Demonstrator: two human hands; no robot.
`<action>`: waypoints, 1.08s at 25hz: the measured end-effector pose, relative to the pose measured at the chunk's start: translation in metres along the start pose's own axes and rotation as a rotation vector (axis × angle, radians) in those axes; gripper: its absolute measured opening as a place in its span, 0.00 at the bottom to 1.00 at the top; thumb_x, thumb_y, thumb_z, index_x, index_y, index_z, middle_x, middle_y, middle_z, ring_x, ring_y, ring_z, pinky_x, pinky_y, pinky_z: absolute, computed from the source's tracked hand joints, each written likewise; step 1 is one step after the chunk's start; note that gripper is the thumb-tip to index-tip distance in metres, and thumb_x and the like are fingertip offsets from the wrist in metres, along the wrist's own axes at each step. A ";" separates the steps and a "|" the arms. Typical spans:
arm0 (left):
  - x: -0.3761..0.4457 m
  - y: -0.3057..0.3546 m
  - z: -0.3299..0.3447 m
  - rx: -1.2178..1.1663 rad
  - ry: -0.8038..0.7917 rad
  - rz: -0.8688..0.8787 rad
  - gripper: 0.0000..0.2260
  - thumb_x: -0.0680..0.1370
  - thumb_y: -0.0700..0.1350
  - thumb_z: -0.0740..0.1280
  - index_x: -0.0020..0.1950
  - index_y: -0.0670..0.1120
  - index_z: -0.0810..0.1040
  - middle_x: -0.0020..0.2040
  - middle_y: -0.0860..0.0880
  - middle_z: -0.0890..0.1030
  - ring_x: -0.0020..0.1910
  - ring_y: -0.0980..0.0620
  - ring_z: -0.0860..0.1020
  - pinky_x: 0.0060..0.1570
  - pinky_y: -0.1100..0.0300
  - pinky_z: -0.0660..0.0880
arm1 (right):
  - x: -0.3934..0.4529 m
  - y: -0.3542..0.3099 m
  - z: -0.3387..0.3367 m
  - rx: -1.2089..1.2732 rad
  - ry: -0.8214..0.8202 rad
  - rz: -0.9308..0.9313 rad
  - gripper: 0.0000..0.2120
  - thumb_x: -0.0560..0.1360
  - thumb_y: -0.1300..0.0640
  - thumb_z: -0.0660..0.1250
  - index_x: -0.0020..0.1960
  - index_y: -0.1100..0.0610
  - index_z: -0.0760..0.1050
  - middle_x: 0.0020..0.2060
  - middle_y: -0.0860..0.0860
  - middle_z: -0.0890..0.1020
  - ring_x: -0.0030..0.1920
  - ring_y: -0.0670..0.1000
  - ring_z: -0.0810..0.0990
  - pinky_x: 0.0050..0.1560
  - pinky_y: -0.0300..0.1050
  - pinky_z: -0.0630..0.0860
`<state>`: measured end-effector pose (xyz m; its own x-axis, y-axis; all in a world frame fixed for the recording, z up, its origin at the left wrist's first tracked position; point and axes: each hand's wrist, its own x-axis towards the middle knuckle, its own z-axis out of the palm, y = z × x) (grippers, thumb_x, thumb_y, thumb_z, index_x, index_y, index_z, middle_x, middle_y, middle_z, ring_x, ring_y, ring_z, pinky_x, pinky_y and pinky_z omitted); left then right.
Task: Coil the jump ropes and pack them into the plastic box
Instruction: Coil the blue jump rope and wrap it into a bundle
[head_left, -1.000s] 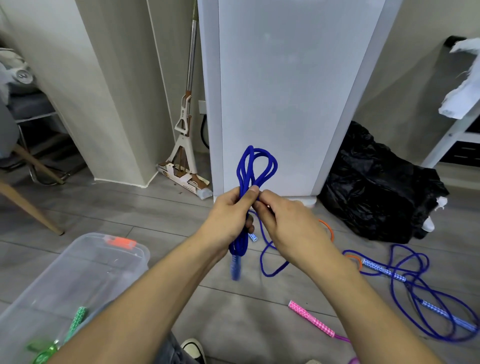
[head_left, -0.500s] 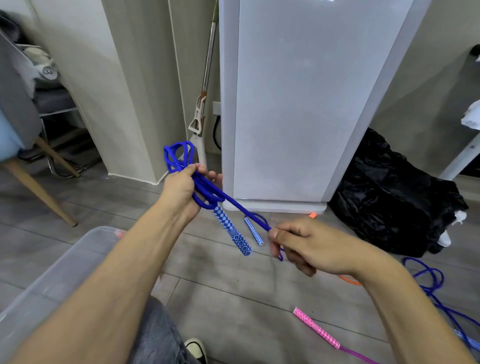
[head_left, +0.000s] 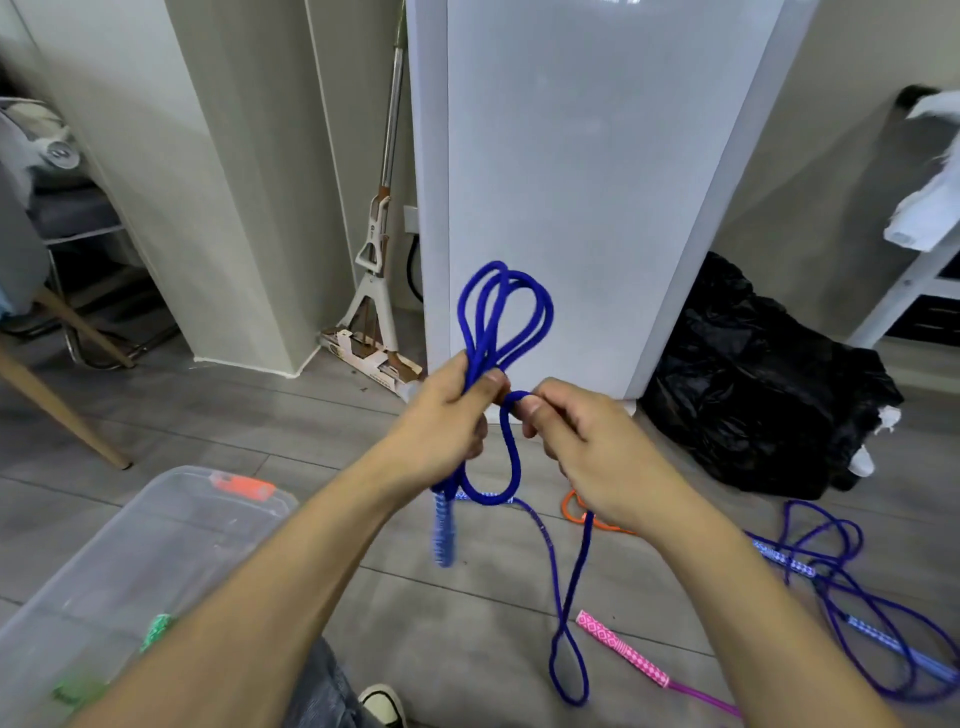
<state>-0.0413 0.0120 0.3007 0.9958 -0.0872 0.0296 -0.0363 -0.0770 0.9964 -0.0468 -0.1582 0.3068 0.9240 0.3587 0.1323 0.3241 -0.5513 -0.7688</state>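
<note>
Both hands work a blue jump rope (head_left: 501, 312) at frame centre.
The left hand (head_left: 447, 415) grips its looped bundle; the right hand (head_left: 582, 441) pinches a strand beside it, above the plastic box (head_left: 171, 525) at lower left.

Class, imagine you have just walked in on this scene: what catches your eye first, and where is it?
First, the blue rope, looped upward at centre, gripped by the left hand while the right hand pinches a strand beside it. Next, the black bag slumped at right, and the clear plastic box at lower left.
</note>
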 end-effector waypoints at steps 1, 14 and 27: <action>-0.003 0.001 0.005 -0.008 -0.035 0.009 0.07 0.84 0.43 0.58 0.50 0.41 0.70 0.27 0.50 0.67 0.25 0.53 0.62 0.28 0.55 0.59 | 0.000 -0.001 0.002 -0.006 0.027 0.003 0.14 0.84 0.49 0.58 0.42 0.51 0.72 0.24 0.40 0.72 0.26 0.44 0.67 0.30 0.38 0.64; 0.018 -0.009 -0.032 0.075 0.268 0.146 0.10 0.85 0.46 0.57 0.48 0.42 0.69 0.33 0.49 0.72 0.32 0.51 0.79 0.42 0.51 0.81 | 0.007 0.010 -0.014 0.446 -0.057 0.189 0.16 0.83 0.53 0.63 0.39 0.60 0.74 0.23 0.48 0.61 0.23 0.48 0.56 0.26 0.41 0.54; 0.023 -0.018 -0.012 -0.381 0.219 -0.158 0.12 0.85 0.45 0.57 0.47 0.41 0.73 0.27 0.50 0.68 0.25 0.51 0.70 0.30 0.57 0.75 | 0.009 0.011 -0.014 0.049 0.233 0.075 0.17 0.84 0.51 0.56 0.40 0.56 0.73 0.22 0.45 0.67 0.25 0.45 0.62 0.30 0.43 0.61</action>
<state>-0.0169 0.0237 0.2841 0.9825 0.1109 -0.1499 0.1105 0.3013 0.9471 -0.0325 -0.1719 0.3085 0.9689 0.1313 0.2099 0.2476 -0.5304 -0.8108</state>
